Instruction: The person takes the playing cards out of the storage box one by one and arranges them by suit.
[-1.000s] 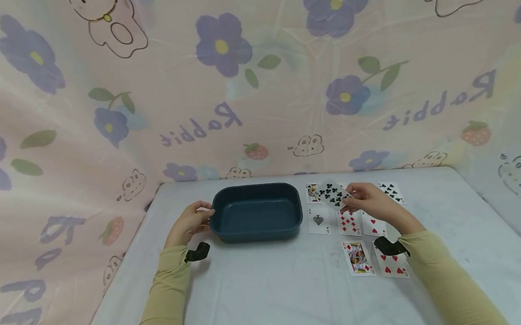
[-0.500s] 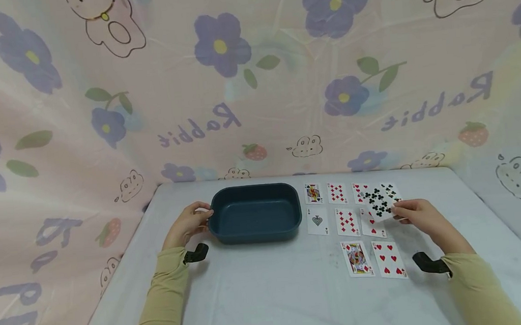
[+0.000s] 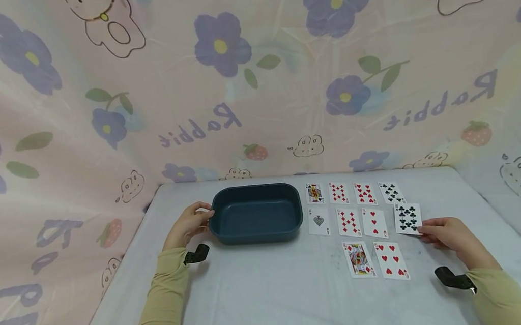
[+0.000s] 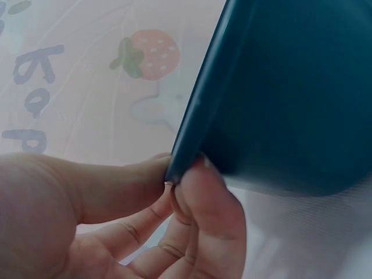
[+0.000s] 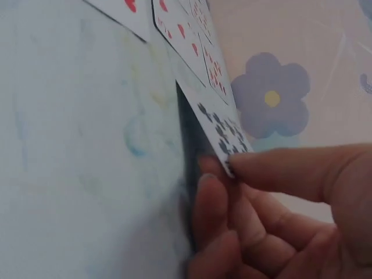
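The left hand point(image 3: 187, 227) pinched the smooth rounded rim of a dark blue rectangular tray point(image 3: 256, 213), thumb on top and fingers curled beneath. The tray sat on the pale cloth-covered desk point(image 3: 271, 304). The right hand point(image 3: 447, 234) pinched the near corner of a thin, glossy club card point(image 3: 408, 218) between thumb and fingertips; the card lay at the right end of the middle row, its held edge lifted slightly off the cloth. Other flat cards point(image 3: 352, 221) lay face up in neat rows beside the tray.
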The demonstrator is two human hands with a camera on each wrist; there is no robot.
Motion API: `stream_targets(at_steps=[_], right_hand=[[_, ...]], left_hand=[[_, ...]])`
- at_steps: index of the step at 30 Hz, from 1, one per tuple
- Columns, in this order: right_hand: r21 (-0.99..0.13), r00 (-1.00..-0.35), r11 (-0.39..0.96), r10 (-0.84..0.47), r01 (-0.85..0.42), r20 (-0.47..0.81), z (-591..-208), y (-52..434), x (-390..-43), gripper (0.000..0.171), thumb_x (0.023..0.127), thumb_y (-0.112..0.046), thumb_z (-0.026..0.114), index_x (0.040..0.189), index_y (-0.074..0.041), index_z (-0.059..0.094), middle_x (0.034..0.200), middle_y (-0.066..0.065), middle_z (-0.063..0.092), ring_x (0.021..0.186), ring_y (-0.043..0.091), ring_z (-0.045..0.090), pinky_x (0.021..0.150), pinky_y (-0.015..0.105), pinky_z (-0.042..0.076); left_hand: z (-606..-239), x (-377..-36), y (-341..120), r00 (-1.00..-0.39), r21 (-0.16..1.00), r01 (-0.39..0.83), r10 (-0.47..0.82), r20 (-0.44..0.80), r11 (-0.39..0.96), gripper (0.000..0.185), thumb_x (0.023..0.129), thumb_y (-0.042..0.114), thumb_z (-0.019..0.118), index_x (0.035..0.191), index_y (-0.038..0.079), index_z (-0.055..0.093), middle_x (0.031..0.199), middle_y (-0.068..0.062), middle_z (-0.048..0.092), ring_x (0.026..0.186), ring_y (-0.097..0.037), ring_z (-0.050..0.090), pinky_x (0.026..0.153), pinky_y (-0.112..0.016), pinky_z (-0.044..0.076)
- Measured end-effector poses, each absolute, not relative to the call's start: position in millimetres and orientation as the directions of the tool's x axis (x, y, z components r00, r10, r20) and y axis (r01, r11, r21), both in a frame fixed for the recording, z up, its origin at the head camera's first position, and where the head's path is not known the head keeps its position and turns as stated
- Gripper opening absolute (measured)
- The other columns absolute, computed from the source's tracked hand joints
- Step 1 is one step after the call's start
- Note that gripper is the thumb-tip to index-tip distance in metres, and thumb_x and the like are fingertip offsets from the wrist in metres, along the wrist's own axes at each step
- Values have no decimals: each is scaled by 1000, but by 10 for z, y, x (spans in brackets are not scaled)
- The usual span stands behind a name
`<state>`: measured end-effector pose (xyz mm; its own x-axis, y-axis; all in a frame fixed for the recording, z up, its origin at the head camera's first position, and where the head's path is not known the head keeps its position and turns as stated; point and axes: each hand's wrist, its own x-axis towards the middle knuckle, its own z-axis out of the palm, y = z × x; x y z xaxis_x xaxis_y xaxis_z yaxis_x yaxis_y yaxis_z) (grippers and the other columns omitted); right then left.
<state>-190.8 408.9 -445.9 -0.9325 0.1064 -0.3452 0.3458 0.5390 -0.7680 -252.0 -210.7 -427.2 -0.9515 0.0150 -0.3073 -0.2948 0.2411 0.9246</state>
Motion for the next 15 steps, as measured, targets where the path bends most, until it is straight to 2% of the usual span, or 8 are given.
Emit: stream_targets(at_steps=[9, 15], right_hand=[[-704, -937, 657, 12, 270, -349, -4444, 4135, -1970, 45, 91, -23, 63, 113, 17, 55, 74, -2, 67, 65, 13, 59, 57, 28, 45], [-669, -932, 689, 24, 277, -361, -4423, 4150, -2004, 42, 90, -22, 64, 108, 15, 57, 70, -2, 64, 64, 15, 58, 55, 29, 43]], left_hand=[[-4279, -2518, -2112, -952, 926, -294, 17, -306, 236, 28, 98, 14, 56, 123, 3, 48, 91, -9, 57, 70, -18, 55, 68, -35, 51], [-4282, -2531, -2099, -949, 924, -305, 9, -315, 232, 29, 98, 15, 57, 123, 4, 48, 91, -9, 57, 70, -18, 54, 67, -33, 50]])
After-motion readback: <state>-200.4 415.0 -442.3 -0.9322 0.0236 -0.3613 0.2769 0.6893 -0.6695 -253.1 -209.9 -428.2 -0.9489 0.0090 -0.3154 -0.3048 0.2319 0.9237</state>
